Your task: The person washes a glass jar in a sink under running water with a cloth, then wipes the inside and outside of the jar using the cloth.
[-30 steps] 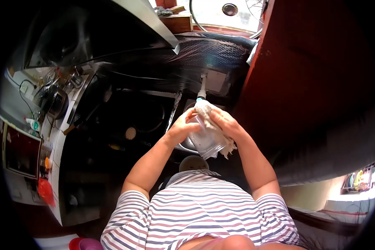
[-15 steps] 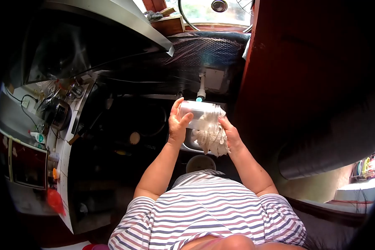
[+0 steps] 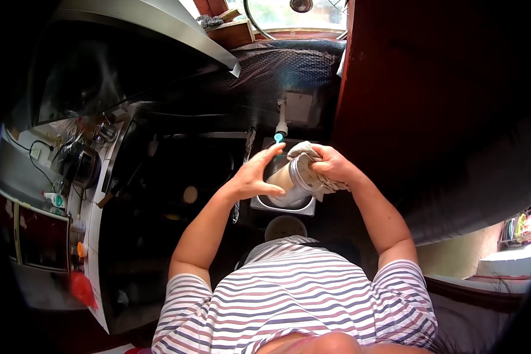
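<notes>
A clear jar (image 3: 301, 190) is tilted over the sink, its ringed mouth toward my right hand. My right hand (image 3: 334, 165) grips a crumpled off-white cloth (image 3: 301, 150), pressed against the jar's mouth; part of the cloth hangs below the fingers. Beside the jar's other end is my left hand (image 3: 251, 178), thumb and fingers spread wide. Whether its thumb touches the jar I cannot tell. Under the jar lies the metal sink (image 3: 305, 210). A white tap (image 3: 282, 123) with a teal tip (image 3: 278, 137) reaches down just beyond the hands.
A round container (image 3: 285, 226) stands between the sink and my body. Left of it is a dark stove area with a pale round object (image 3: 190, 194). On the far-left counter are an appliance (image 3: 86, 164), a spray bottle (image 3: 55, 199) and a red bag (image 3: 83, 289).
The jar has turned from lying level to a tilt and dropped lower. My left hand has loosened from around it and spread its fingers. My right hand has shifted the cloth up around the mouth.
</notes>
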A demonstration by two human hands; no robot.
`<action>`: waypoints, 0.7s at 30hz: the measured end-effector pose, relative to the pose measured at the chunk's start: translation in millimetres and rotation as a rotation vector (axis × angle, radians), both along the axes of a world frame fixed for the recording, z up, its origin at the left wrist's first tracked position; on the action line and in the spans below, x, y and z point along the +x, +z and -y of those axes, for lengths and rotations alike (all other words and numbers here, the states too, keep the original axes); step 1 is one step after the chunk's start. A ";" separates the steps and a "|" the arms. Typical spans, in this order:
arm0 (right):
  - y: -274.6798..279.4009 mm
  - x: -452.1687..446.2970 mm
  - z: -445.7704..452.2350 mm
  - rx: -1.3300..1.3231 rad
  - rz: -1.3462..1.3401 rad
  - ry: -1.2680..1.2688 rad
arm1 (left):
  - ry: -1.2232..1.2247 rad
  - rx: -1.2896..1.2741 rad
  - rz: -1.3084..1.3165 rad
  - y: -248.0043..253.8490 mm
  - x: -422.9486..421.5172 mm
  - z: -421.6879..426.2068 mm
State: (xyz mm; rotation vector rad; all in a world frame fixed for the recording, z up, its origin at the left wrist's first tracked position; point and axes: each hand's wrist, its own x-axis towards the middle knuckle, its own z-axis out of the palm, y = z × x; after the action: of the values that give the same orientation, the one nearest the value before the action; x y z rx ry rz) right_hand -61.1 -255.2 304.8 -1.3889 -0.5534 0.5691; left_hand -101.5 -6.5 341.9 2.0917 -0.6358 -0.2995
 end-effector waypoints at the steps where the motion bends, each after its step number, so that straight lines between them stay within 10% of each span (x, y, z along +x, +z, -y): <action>1: 17.6 -3.5 -2.8 -0.032 -0.011 0.019 | -0.070 -0.106 -0.128 -6.0 0.6 4.2; 7: 4.9 10.5 -8.0 0.260 -0.315 -0.105 | 0.185 -0.578 -0.292 -22.3 -13.3 35.4; 12: -33.4 -4.9 -31.0 0.837 -0.487 -0.222 | 0.474 -0.465 0.006 -73.1 -3.1 40.2; 14: -29.2 -22.7 -50.7 0.624 -0.357 -0.437 | 0.508 -0.494 -0.007 -74.4 0.1 43.6; 16: -39.5 -27.1 -60.2 0.117 0.332 -0.627 | 0.494 -0.486 -0.083 -69.0 3.8 41.0; 21: -34.9 -45.0 -64.5 -0.153 0.800 -0.710 | 0.489 -0.863 -0.455 -52.9 14.3 36.1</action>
State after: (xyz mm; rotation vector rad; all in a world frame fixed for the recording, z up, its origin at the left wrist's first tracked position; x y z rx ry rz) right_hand -106.1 -190.7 269.9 -1.8173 -0.5912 -0.5597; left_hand -87.2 -42.6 289.0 1.2194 0.0526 -0.1630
